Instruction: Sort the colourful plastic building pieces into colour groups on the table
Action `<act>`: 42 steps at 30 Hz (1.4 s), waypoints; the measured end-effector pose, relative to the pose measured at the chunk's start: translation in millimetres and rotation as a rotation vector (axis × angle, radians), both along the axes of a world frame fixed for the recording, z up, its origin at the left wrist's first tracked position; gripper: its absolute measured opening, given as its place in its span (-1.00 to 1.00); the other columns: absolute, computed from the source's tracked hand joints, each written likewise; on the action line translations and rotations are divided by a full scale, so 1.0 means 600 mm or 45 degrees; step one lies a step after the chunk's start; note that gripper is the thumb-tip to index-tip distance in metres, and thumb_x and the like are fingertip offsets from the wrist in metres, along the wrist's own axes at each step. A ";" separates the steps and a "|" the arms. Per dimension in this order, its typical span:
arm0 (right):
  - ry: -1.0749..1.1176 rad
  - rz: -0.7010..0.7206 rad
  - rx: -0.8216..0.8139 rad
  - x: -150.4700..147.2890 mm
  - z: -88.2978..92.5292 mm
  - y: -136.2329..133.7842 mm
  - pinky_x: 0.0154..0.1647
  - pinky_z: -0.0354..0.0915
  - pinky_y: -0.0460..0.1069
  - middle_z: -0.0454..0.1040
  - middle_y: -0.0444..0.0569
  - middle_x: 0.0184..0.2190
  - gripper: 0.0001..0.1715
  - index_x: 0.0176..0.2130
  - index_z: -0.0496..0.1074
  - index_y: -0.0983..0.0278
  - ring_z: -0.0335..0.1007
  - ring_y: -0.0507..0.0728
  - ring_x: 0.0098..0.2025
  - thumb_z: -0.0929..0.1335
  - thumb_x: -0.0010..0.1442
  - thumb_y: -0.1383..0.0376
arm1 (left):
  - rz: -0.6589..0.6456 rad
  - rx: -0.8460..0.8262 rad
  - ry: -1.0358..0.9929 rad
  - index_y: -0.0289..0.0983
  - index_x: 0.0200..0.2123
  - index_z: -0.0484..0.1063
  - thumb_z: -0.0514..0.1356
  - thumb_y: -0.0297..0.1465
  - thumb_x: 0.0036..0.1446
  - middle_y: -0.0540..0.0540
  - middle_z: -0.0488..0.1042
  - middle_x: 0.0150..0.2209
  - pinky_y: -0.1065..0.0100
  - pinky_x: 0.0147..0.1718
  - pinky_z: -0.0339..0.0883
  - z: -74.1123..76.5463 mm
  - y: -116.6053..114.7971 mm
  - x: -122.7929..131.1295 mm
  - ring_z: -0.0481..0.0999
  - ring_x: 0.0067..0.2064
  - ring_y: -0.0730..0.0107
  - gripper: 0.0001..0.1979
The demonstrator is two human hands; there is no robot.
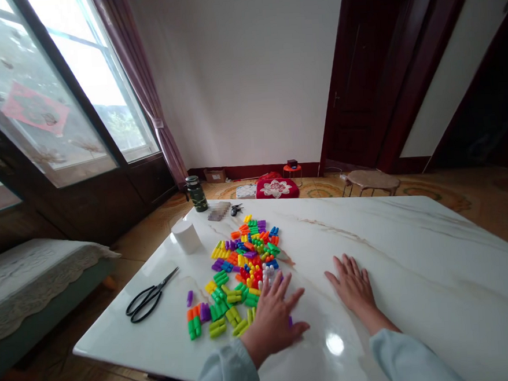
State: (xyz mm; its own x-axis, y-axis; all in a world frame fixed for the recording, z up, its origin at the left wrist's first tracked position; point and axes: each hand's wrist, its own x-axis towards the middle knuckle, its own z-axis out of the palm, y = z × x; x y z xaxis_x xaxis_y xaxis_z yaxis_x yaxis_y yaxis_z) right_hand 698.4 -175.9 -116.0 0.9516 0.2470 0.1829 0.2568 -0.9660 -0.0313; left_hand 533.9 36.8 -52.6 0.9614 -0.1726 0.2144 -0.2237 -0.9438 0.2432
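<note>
My left hand (pixel 274 317) is spread with fingers apart at the near right edge of a pile of colourful plastic building pieces (pixel 233 296). It hides some of them; a bit of purple shows beside its thumb. Whether the palm presses on any piece I cannot tell. My right hand (pixel 351 283) lies flat on the white marble-patterned table (pixel 397 244), to the right of the pile, with nothing in it. The pieces are green, yellow, orange, purple, blue, red and white, many joined in short blocks.
Black-handled scissors (pixel 150 296) lie at the table's left. Behind them stand a white paper roll (pixel 186 237) and a dark green flask (pixel 197 193). A set of keys (pixel 235 210) lies near the far edge. Beyond the table is a round stool (pixel 371 180).
</note>
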 end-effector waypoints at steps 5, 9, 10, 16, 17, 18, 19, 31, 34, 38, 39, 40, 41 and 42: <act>0.040 0.056 0.137 -0.118 -0.017 0.063 0.31 -0.14 0.27 -0.02 0.16 0.37 -0.26 0.33 0.08 0.34 -0.19 0.31 0.40 0.10 0.32 0.02 | 0.113 -0.042 -0.070 -0.11 0.21 0.28 0.05 -0.12 0.27 -0.13 0.06 0.36 -0.18 0.31 -0.21 -0.030 -0.014 -0.033 -0.14 0.40 0.03 -0.51; -0.001 0.222 0.351 -0.197 -0.032 0.078 0.35 -0.16 0.26 0.05 0.14 0.35 -0.16 0.34 0.04 0.36 -0.18 0.26 0.40 0.02 0.31 -0.09 | 0.052 -0.055 -0.165 -0.08 0.25 0.21 0.09 -0.17 0.26 -0.10 -0.01 0.38 -0.15 0.30 -0.12 -0.003 -0.002 -0.073 -0.11 0.40 0.05 -0.49; -0.012 0.253 0.393 -0.207 -0.034 0.076 0.35 -0.15 0.26 0.07 0.15 0.34 -0.15 0.34 0.03 0.36 -0.17 0.26 0.40 0.02 0.30 -0.11 | 0.083 -0.060 -0.193 -0.06 0.26 0.19 0.07 -0.22 0.28 -0.09 -0.01 0.38 -0.14 0.30 -0.10 -0.001 0.004 -0.094 -0.08 0.39 0.07 -0.51; 0.005 0.395 0.449 -0.220 -0.030 0.069 0.33 -0.19 0.37 0.05 0.18 0.35 -0.06 0.34 0.00 0.28 -0.17 0.35 0.40 0.18 0.20 -0.18 | 0.898 -0.105 -0.395 -0.07 0.31 0.07 0.12 -0.15 0.18 -0.12 -0.05 0.39 -0.15 0.30 -0.13 -0.046 0.107 -0.213 -0.15 0.40 -0.03 -0.35; 0.028 0.411 0.449 -0.218 -0.027 0.075 0.32 -0.20 0.38 0.05 0.20 0.35 -0.03 0.34 -0.01 0.28 -0.18 0.36 0.40 0.20 0.17 -0.20 | 1.061 -0.157 -0.361 -0.15 0.34 0.01 0.14 -0.06 0.14 -0.19 -0.06 0.39 -0.19 0.29 -0.13 -0.056 0.129 -0.217 -0.20 0.40 -0.09 -0.25; 0.056 0.425 0.454 -0.216 -0.023 0.083 0.32 -0.20 0.39 0.04 0.21 0.35 0.01 0.35 -0.03 0.28 -0.18 0.37 0.40 0.22 0.15 -0.21 | 1.171 -0.230 -0.297 -0.25 0.35 -0.02 0.13 -0.01 0.12 -0.27 -0.01 0.37 -0.20 0.28 -0.10 -0.064 0.147 -0.214 -0.18 0.39 -0.15 -0.17; 0.084 0.436 0.469 -0.212 -0.018 0.093 0.31 -0.19 0.40 0.03 0.21 0.35 0.02 0.35 -0.05 0.27 -0.18 0.37 0.40 0.23 0.14 -0.22 | 1.226 -0.303 -0.221 -0.32 0.34 -0.02 0.11 0.03 0.11 -0.33 0.04 0.34 -0.19 0.27 -0.07 -0.070 0.161 -0.206 -0.14 0.38 -0.18 -0.14; -0.013 0.421 0.679 -0.170 -0.027 0.172 0.31 -0.01 0.30 0.10 0.20 0.32 -0.26 0.32 0.01 0.24 -0.01 0.32 0.35 0.17 0.29 -0.01 | 0.959 -0.273 -0.395 -0.07 0.33 0.01 0.15 0.00 0.10 -0.15 -0.19 0.41 -0.23 0.25 -0.03 -0.102 0.054 -0.157 -0.23 0.41 -0.10 -0.22; -0.051 0.428 0.812 -0.160 -0.018 0.187 0.28 0.06 0.29 0.03 0.24 0.34 -0.19 0.34 -0.11 0.27 -0.05 0.33 0.36 0.21 0.27 0.01 | 0.855 -0.189 -0.289 0.10 0.29 0.09 0.28 0.10 -0.14 -0.10 -0.05 0.39 -0.39 0.20 -0.10 -0.116 0.026 -0.171 -0.24 0.39 -0.27 -0.09; 0.043 0.479 0.862 -0.133 0.025 0.247 0.24 0.14 0.23 0.07 0.27 0.30 -0.14 0.32 -0.03 0.33 -0.04 0.36 0.35 0.33 0.18 0.10 | 0.772 -0.196 -0.209 -0.09 0.26 0.23 0.28 0.08 -0.13 -0.17 -0.06 0.39 -0.28 0.24 -0.06 -0.112 0.027 -0.143 -0.23 0.39 -0.29 -0.12; 0.074 0.474 0.833 -0.129 0.036 0.261 0.22 0.16 0.22 0.10 0.24 0.29 -0.16 0.30 0.04 0.29 0.01 0.37 0.33 0.36 0.14 0.15 | 0.754 -0.207 -0.197 -0.13 0.26 0.23 0.28 0.04 -0.10 -0.20 -0.06 0.39 -0.25 0.24 -0.03 -0.109 0.032 -0.131 -0.20 0.38 -0.28 -0.14; 0.107 0.473 0.800 -0.126 0.044 0.274 0.19 0.20 0.19 0.14 0.19 0.26 -0.20 0.27 0.12 0.24 0.08 0.36 0.29 0.38 0.10 0.21 | 0.732 -0.217 -0.178 -0.15 0.26 0.22 0.29 0.00 -0.09 -0.21 -0.03 0.38 -0.23 0.24 0.00 -0.104 0.038 -0.120 -0.17 0.38 -0.27 -0.15; 0.142 0.478 0.772 -0.124 0.051 0.283 0.15 0.25 0.16 0.19 0.14 0.23 -0.26 0.23 0.20 0.19 0.17 0.33 0.24 0.38 0.07 0.27 | 0.713 -0.224 -0.159 -0.16 0.26 0.22 0.30 -0.03 -0.09 -0.22 0.02 0.37 -0.23 0.24 0.01 -0.100 0.043 -0.110 -0.12 0.37 -0.27 -0.15; 0.177 0.486 0.757 -0.124 0.056 0.289 0.08 0.30 0.11 0.23 0.10 0.18 -0.31 0.18 0.27 0.15 0.27 0.29 0.17 0.37 0.06 0.32 | 0.698 -0.229 -0.143 -0.15 0.26 0.21 0.31 -0.05 -0.11 -0.22 0.08 0.34 -0.23 0.23 0.03 -0.096 0.048 -0.102 -0.09 0.36 -0.27 -0.15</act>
State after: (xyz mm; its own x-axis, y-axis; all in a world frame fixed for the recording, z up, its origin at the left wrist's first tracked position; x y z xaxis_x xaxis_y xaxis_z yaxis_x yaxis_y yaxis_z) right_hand 624.1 -2.6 -82.6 0.8429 0.4635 0.2734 0.5287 -0.6191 -0.5806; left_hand 472.8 65.6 -109.9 0.8700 0.3915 0.2998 0.2515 -0.8752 0.4132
